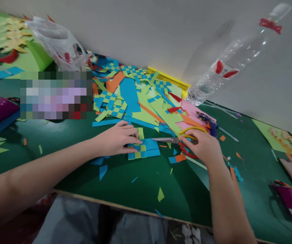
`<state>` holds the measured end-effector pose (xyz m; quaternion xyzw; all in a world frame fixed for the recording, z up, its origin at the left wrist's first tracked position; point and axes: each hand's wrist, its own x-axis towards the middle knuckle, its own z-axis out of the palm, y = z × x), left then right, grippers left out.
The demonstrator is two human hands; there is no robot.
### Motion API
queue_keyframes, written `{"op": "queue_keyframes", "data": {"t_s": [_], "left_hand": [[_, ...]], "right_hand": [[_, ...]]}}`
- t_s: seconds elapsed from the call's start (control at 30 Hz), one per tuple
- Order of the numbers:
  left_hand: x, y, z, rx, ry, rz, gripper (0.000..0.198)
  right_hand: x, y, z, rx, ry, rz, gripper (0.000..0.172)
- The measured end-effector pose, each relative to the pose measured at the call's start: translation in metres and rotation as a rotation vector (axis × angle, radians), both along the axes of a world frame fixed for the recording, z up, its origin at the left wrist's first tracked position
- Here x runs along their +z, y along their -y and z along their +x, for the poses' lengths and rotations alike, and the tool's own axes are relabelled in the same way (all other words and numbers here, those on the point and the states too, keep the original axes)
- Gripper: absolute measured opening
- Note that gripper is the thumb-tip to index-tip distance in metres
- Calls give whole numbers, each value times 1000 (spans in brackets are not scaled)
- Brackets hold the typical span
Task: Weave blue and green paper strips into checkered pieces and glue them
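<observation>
Woven paper mat (146, 149) is lying flat near the middle of the worktop (125, 189), a bit back from the near edge. It is showing a blue and light-green checker weave, with wide blue strips running out to its right and one green strip end sticking up past its far side. Weave is looking fully interlaced, but its edges are looking uneven, so trimming seems only partly done. Left hand (118, 139) is lying palm down with fingers spread, pressing the mat's left part and gripping nothing. Right hand (204, 145) is gripping yellow-handled scissors (167, 139), fingers through the loops. Blades are pointing left, looking nearly closed, with the tip just beside the mat's right edge. Small blue and green offcuts (102, 171) are lying scattered around the mat. Big pile of coloured strips and woven squares (136, 98) is sitting toward the far edge. Clear plastic bottle (227, 67) is leaning against the wall at the far right. Plastic bag (57, 40) is sitting at the far left corner.
</observation>
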<state>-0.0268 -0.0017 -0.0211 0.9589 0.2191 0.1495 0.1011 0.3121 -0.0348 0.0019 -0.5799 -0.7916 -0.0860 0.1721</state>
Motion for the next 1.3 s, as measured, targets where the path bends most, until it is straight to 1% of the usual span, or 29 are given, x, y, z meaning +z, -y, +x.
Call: {"op": "queue_keyframes", "data": {"t_s": [0.1, 0.23, 0.33, 0.43, 0.57, 0.7, 0.77, 0.83, 0.87, 0.93, 1.0, 1.1, 1.2, 1.3], "left_hand": [[0, 0, 1, 7, 5, -10, 24], [0, 0, 1, 14, 5, -4, 28], [-1, 0, 0, 9, -8, 18, 31], [-2, 0, -1, -11, -22, 39, 29], [-2, 0, -2, -31, -63, 38, 28], [0, 1, -3, -42, -71, 28, 27], [3, 1, -4, -59, -60, 18, 25], [6, 1, -5, -89, -48, 5, 24], [7, 1, -6, -108, -43, -1, 24], [9, 1, -6, -138, -33, -3, 22], [9, 2, -5, -138, -21, 11, 21], [6, 4, 0, -82, 1, 54, 23], [3, 7, 5, -27, 12, 97, 28], [4, 9, 8, -35, 7, 114, 29]], "right_hand": [[1, 1, 1, -36, -19, 42, 31], [1, 2, -2, -6, -41, 103, 26], [-1, 3, -5, -13, -27, 116, 27], [-3, 3, -8, -106, -26, 97, 29], [-8, 2, -11, -244, -26, 40, 28], [-11, 1, -11, -321, 7, -13, 22], [-11, 1, -10, -323, 33, -22, 21], [-9, 2, -11, -277, 70, 22, 24], [-7, 3, -12, -230, 78, 57, 26], [-3, 5, -19, -98, 53, 119, 27], [0, 9, -30, 54, -21, 130, 24], [-1, 16, -51, 235, -84, 100, 20], [-7, 21, -67, 340, -26, -9, 21], [-12, 21, -73, 403, 10, -62, 22]]}}
